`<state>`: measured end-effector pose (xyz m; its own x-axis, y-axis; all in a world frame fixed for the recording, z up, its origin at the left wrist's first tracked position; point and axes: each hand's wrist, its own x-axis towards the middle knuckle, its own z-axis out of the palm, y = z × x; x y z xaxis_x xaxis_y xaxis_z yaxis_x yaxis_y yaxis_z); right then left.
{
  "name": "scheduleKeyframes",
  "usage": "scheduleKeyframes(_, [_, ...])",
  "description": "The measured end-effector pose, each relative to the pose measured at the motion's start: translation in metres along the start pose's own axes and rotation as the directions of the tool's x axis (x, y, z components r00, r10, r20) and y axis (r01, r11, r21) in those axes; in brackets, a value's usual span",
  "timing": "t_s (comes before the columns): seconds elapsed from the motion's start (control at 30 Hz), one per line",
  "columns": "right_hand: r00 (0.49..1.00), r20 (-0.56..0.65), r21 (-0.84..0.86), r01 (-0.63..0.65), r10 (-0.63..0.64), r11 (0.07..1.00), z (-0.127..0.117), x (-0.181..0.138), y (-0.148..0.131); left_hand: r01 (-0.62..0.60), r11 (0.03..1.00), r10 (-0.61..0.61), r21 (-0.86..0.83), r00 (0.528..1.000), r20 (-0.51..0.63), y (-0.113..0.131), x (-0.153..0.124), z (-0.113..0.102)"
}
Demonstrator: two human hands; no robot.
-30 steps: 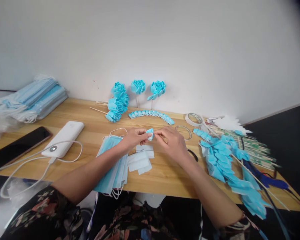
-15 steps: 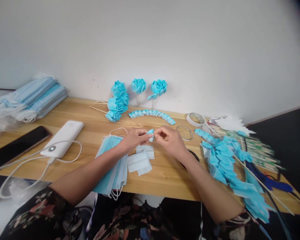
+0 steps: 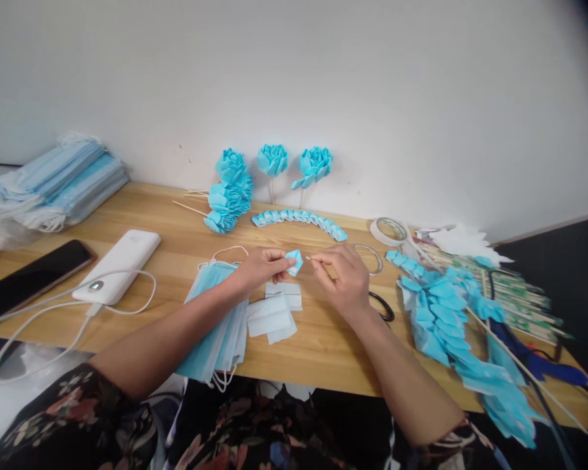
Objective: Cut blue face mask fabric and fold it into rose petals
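My left hand [image 3: 267, 266] pinches a small folded blue piece of mask fabric [image 3: 294, 262] between thumb and fingers. A short gap to its right, my right hand [image 3: 342, 274] is closed in a pinch, with a tiny whitish bit at the fingertips, too small to name. Below the hands lie several pale cut fabric pieces [image 3: 272, 318]. A stack of blue face masks [image 3: 214, 320] with white ear loops sits under my left forearm. Behind, a curved strip of folded blue pieces [image 3: 298, 217] rests on the table.
Blue fabric flowers on sticks [image 3: 315, 164] stand at the wall. More masks [image 3: 59, 179], a phone [image 3: 34, 277] and a white power bank [image 3: 120, 264] are left. To the right are tape rolls [image 3: 389, 230], black-handled scissors [image 3: 383, 307], blue strips [image 3: 438, 313] and a blue-handled tool [image 3: 543, 365].
My right hand has moved away from the folded piece, leaving a gap. My left hand has turned the piece so more of its face shows. The view has shifted slightly.
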<state>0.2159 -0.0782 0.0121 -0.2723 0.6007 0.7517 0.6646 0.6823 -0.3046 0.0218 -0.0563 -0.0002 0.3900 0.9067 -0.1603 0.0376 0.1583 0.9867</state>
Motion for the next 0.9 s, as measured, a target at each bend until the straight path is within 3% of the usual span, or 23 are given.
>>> scheduleKeyframes(0.17, [0.988, 0.018, -0.079, 0.151, -0.150, 0.985, 0.002, -0.002, 0.001, 0.004, 1.000, -0.003, -0.003, 1.000, 0.024, 0.001, -0.001, 0.001])
scheduleKeyframes(0.3, [0.982, 0.069, -0.075, 0.182, -0.177, 0.980, 0.004, -0.006, 0.002, -0.017, 1.000, 0.018, -0.013, 0.999, 0.048, 0.001, -0.003, 0.001])
scheduleKeyframes(0.63, [0.962, 0.044, -0.145, 0.274, -0.270, 0.951, 0.005, -0.008, 0.004, -0.026, 0.999, 0.028, -0.033, 0.996, 0.088, 0.003, -0.004, 0.001])
scheduleKeyframes(0.9, [0.965, 0.092, -0.121, 0.255, -0.245, 0.959, 0.006, -0.010, 0.007, -0.028, 0.997, 0.035, -0.068, 0.995, 0.099, 0.000, -0.003, 0.001])
